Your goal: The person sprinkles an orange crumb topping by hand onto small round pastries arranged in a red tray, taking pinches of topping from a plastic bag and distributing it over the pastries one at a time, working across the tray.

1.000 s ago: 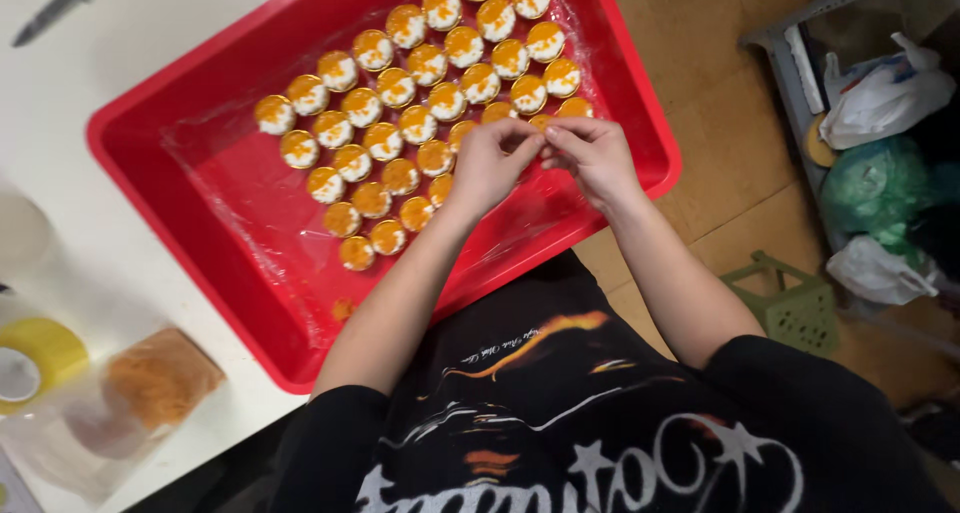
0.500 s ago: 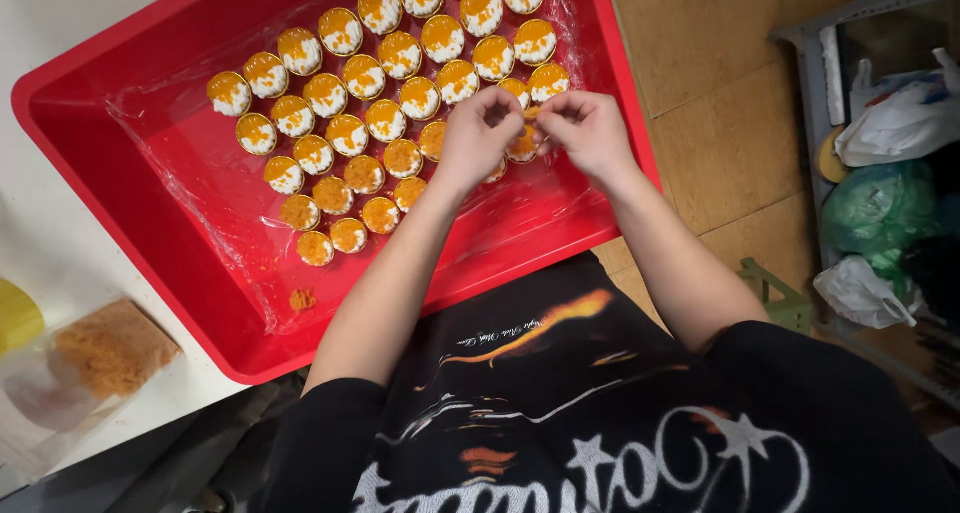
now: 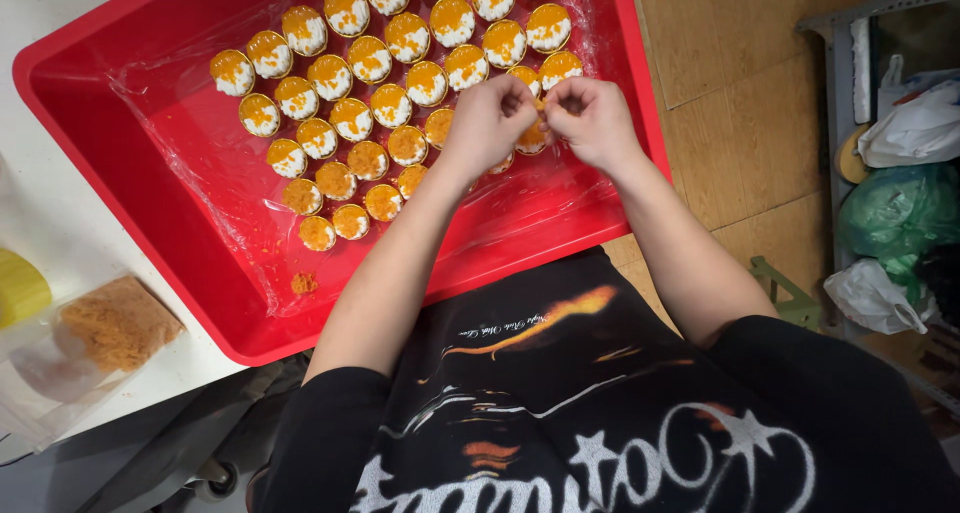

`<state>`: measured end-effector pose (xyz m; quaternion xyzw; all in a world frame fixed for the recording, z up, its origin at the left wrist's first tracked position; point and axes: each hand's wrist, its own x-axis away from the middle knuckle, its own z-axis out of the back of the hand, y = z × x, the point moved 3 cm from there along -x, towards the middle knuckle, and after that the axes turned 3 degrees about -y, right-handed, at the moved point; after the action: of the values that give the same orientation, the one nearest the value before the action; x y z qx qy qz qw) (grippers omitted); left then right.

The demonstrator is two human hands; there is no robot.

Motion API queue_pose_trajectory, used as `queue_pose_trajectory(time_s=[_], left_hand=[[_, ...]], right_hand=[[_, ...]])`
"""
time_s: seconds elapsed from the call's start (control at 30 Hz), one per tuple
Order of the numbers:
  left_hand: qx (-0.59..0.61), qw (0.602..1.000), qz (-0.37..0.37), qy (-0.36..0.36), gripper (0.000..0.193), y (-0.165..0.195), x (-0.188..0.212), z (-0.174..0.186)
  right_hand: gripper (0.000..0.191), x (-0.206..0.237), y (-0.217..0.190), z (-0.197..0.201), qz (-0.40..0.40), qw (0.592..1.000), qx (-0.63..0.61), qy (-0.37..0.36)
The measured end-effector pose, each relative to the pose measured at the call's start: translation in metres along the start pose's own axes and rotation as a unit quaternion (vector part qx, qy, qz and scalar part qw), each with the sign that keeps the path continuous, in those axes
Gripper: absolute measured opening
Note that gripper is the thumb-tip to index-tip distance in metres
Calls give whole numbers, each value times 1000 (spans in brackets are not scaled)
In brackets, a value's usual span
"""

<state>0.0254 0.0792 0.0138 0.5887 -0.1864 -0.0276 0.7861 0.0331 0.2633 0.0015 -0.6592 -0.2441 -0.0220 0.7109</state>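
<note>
Seen from above: left hand (image 3: 487,123) and right hand (image 3: 592,121) brought together over the near right part of a red tray (image 3: 90,203), knuckles nearly touching, fingertips of both pinched on one small round pastry (image 3: 533,133) topped with orange crumbs. Pastry mostly hidden between the two hands, only its lower edge showing. Held just above the clear plastic film (image 3: 200,123) lining the tray floor, close to the tray's right wall.

Rows of matching pastries (image 3: 370,98), white filling with orange topping, laid out on the film from the tray's middle toward its far right corner, nearest ones just beside the left hand. One loose clump of orange crumbs (image 3: 304,283) lying apart near the tray's near wall.

Tray resting on a white tabletop (image 3: 60,13). At the tabletop's near left edge, a clear bag of brownish crumbs (image 3: 118,323) and part of a yellow object (image 3: 18,288).
</note>
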Motion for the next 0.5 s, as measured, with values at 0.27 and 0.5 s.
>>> queue_pose_trajectory(time_s=[0.27, 0.5], left_hand=[[19, 998, 38, 46, 16, -12, -6, 3], [-105, 993, -50, 24, 17, -4, -9, 15]], right_hand=[[3, -3, -3, 3, -40, 999, -1, 31], [12, -7, -23, 5, -40, 984, 173, 28]])
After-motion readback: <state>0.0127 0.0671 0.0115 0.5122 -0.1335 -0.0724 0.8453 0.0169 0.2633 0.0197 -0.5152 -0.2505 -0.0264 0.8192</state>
